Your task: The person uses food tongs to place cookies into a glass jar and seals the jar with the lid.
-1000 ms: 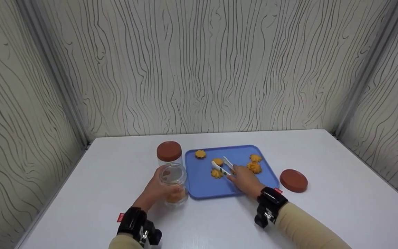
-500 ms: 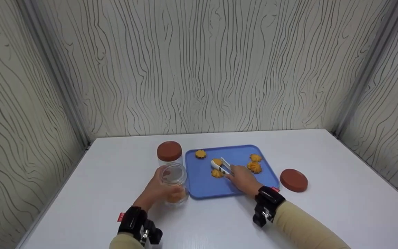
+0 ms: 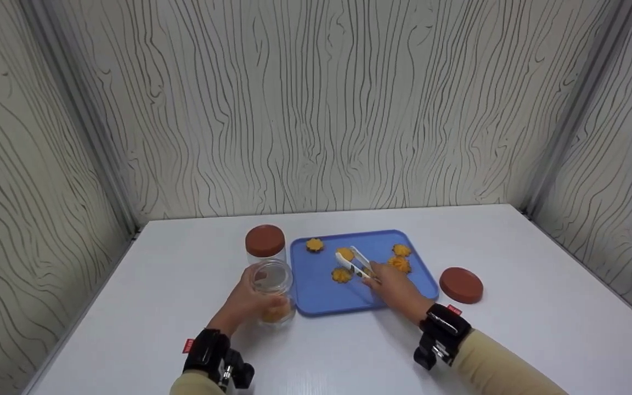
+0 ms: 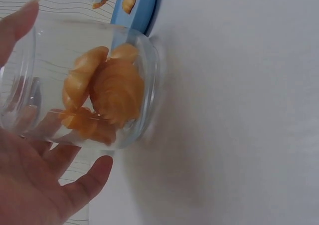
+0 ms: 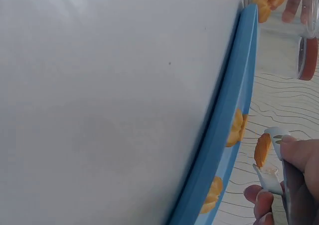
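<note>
My left hand (image 3: 244, 302) grips an open clear jar (image 3: 273, 282) beside the tray's left edge, thumb and fingers around its side. Several golden ridged cookies (image 4: 117, 90) lie in its bottom. My right hand (image 3: 398, 288) holds white tongs (image 3: 343, 261) over the blue tray (image 3: 316, 296). A cookie (image 5: 262, 150) sits between the tong tips, above the tray rim in the right wrist view. On the tray rest a cookie (image 3: 341, 275) just in front of the tongs, another (image 3: 315, 244) at the back left, and others (image 3: 400, 265) at the right, near my hand.
A second clear jar with a reddish-brown lid (image 3: 265, 241) stands right behind the held jar. Right of the tray lies a loose reddish-brown lid (image 3: 461, 285) on the white table (image 3: 349, 356). Patterned panels (image 3: 316, 109) enclose the back and sides.
The tong tips have come together on the cookie, and the right hand has shifted slightly right. My left hand keeps the jar in the same place. The head view has shifted slightly.
</note>
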Motion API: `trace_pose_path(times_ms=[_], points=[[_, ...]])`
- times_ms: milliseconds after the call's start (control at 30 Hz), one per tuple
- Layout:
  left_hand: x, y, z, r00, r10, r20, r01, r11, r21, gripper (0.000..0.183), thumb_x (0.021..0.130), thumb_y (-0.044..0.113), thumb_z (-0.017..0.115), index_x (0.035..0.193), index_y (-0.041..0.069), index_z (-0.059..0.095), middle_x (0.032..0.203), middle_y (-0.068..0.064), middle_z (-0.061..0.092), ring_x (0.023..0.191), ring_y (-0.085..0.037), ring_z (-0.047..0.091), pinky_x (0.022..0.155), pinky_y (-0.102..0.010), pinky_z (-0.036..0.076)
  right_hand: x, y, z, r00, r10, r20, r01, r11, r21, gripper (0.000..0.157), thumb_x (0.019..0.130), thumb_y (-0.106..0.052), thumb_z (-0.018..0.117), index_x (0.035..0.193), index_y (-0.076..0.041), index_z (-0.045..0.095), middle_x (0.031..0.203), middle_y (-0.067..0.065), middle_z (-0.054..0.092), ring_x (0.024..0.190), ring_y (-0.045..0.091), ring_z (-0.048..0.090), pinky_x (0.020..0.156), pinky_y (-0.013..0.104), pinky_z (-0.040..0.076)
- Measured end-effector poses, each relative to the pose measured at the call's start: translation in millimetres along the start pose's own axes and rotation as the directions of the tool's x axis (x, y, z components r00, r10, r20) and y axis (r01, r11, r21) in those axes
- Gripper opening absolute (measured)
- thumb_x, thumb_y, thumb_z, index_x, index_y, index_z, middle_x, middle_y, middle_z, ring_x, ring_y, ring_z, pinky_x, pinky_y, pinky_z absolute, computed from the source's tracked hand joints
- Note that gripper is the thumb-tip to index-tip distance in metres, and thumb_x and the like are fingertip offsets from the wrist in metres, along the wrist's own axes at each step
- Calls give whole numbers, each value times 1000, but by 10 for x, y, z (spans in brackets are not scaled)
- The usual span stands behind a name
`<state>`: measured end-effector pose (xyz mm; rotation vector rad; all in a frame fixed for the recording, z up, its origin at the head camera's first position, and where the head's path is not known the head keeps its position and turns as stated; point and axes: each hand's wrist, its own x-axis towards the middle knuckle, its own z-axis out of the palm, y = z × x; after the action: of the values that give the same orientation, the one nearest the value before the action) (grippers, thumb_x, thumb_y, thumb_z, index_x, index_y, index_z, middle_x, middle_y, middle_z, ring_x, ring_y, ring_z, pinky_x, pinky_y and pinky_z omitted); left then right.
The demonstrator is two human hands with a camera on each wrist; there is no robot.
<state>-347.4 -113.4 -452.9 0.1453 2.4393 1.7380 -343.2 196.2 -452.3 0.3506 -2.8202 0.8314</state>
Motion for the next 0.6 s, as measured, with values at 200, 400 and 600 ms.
trace_pose_path(times_ms=[200, 400, 600], points=[[-7, -32, -17, 1000, 9, -4, -9, 1000, -6, 97, 71, 22, 87, 146, 4, 29, 139, -18, 44, 126, -35, 42, 105, -57, 33, -93, -116, -92, 1000, -28, 4, 28, 999, -18, 42, 91, -11, 67, 123, 14, 57, 89, 12, 63, 75, 19, 52, 67, 39, 47], [6, -54, -14, 1000, 18, -5, -18, 1000, -4, 97, 71, 22, 88, 146, 4, 29, 138, -18, 45, 125, -34, 43, 105, -56, 34, -182, -278, -181, 991, -133, 24, 133, 991, 11, 48, 94, -13, 64, 130, 16, 51, 107, 24, 64, 94, 30, 61, 76, 44, 51], [23, -42, -1, 1000, -6, 1, 6, 1000, -6, 100, 70, 23, 88, 147, 5, 28, 139, -17, 45, 127, -34, 41, 106, -57, 32, -243, -504, -237, 977, -204, 62, 198, 976, 89, 51, 97, -17, 59, 135, 15, 46, 114, 25, 62, 102, 34, 59, 83, 48, 50]])
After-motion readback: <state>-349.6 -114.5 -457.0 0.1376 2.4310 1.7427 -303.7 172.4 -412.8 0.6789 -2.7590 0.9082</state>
